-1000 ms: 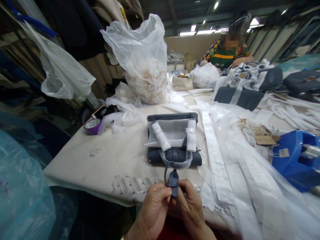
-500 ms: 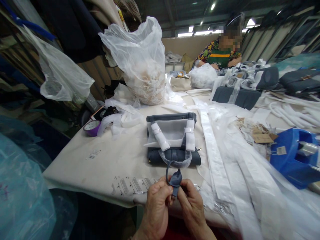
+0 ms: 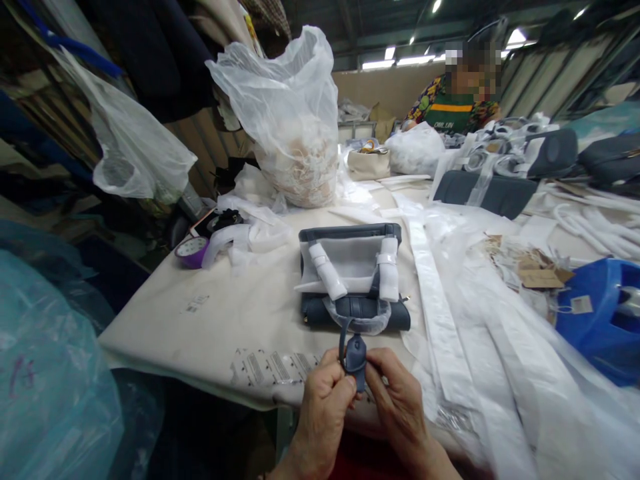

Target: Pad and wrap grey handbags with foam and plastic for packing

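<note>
While near handbag [image 3: 356, 306], tag [image 3: 357, 353] in both hands [image 3: 323, 403] [image 3: 400, 397].

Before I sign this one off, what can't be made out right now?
Head view:
- Tag: back hidden, turned from the camera.
- Left hand: some fingers hidden behind its thumb and the tag.
- Blue bin: cut off by the right edge.
- Table print: too small to read.
- Plastic bag: contents clouded by its film.
</note>
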A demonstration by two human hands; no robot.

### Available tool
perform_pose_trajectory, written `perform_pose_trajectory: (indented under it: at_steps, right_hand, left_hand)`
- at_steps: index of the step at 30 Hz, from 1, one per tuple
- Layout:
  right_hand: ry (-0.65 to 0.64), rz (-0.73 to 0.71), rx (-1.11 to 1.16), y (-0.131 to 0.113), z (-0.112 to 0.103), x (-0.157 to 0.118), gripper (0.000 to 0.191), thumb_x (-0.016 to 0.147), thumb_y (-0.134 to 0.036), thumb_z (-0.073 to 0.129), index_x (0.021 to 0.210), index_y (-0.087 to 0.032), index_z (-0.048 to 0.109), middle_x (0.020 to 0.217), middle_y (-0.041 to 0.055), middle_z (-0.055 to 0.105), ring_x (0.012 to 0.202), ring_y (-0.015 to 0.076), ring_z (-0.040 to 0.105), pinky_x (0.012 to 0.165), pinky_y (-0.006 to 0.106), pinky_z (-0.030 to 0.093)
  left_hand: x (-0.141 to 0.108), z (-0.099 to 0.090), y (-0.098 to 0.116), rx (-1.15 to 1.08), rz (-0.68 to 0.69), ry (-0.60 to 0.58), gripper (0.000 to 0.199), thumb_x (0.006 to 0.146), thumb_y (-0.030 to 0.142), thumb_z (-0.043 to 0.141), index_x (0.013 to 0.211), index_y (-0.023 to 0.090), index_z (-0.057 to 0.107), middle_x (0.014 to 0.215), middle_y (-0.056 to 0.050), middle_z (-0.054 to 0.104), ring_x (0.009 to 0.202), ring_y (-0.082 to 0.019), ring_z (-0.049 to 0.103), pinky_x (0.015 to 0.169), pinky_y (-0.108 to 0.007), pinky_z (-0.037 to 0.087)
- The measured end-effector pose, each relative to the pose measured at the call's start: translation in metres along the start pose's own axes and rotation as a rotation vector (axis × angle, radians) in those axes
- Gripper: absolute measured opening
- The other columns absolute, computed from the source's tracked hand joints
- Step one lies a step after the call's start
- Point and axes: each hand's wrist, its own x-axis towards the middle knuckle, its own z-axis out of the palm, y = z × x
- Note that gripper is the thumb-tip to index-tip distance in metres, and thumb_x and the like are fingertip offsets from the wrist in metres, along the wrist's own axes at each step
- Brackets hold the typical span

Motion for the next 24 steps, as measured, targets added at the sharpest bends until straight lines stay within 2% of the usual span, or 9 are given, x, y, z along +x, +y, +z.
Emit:
perform_pose_trajectory:
  at_steps: [4,8,11,15,17,21,24]
  right_hand:
    - [-0.046,-0.048,-0.051,-0.004,-0.01,0.004,0.013,0.086,-0.017,0.053,0.087,-0.023,0.064,0.075,-0.0013,0.063,0.067,0.0103,0.061,0.062,0.017,0.047]
    - [-0.036,-0.079,-0.058,-0.007,-0.014,0.01,0.014,0.086,-0.015,0.052,0.087,-0.021,0.064,0.076,0.0001,0.063,0.069,0.0107,0.062,0.064,0.017,0.047]
    - [-0.104,0.015,0.001,-0.004,-0.014,0.013,0.011,0.084,-0.022,0.057,0.077,-0.021,0.065,0.069,-0.0006,0.063,0.065,0.0122,0.06,0.06,0.02,0.046]
    - [-0.194,0.291,0.16,0.0,-0.016,0.013,0.017,0.079,-0.033,0.062,0.071,-0.019,0.066,0.061,-0.0005,0.063,0.056,0.0139,0.059,0.054,0.023,0.047]
    - [-0.21,0.378,0.221,-0.001,-0.016,0.011,0.018,0.079,-0.035,0.062,0.07,-0.019,0.064,0.056,-0.0013,0.062,0.052,0.0135,0.057,0.052,0.023,0.046]
    - [-0.251,0.336,0.196,-0.006,-0.016,0.007,0.019,0.082,-0.033,0.056,0.069,-0.02,0.061,0.058,-0.0018,0.061,0.054,0.012,0.057,0.053,0.021,0.046]
    - [-0.34,0.248,0.149,-0.008,-0.022,0.005,0.019,0.087,-0.031,0.048,0.081,-0.021,0.062,0.066,-0.0005,0.065,0.06,0.0129,0.061,0.057,0.021,0.049]
  left_hand:
    - [0.001,-0.004,0.004,0.216,0.174,-0.026,0.02,0.078,0.017,0.042,0.06,0.018,0.051,0.078,-0.003,0.051,0.074,-0.016,0.049,0.067,-0.026,0.038]
    - [-0.002,-0.002,0.01,0.311,0.326,0.0,0.02,0.081,0.016,0.04,0.064,0.019,0.049,0.078,-0.003,0.052,0.073,-0.016,0.049,0.066,-0.025,0.038]
    - [-0.005,0.0,0.012,0.315,0.33,0.015,0.019,0.081,0.016,0.04,0.065,0.019,0.049,0.081,-0.004,0.053,0.074,-0.016,0.05,0.067,-0.025,0.04]
    - [-0.006,0.0,0.013,0.287,0.298,-0.04,0.021,0.082,0.015,0.041,0.067,0.019,0.056,0.087,-0.006,0.057,0.08,-0.017,0.055,0.072,-0.025,0.042]
    - [-0.007,0.0,0.012,0.28,0.309,-0.047,0.022,0.082,0.014,0.041,0.073,0.018,0.06,0.093,-0.008,0.059,0.083,-0.018,0.057,0.074,-0.026,0.044]
    - [-0.01,0.0,0.011,0.326,0.341,0.003,0.024,0.083,0.012,0.04,0.081,0.016,0.064,0.096,-0.009,0.061,0.085,-0.018,0.059,0.076,-0.025,0.046]
    - [-0.012,-0.001,0.011,0.391,0.387,0.023,0.024,0.083,0.009,0.04,0.082,0.015,0.064,0.095,-0.011,0.063,0.085,-0.018,0.061,0.075,-0.024,0.049]
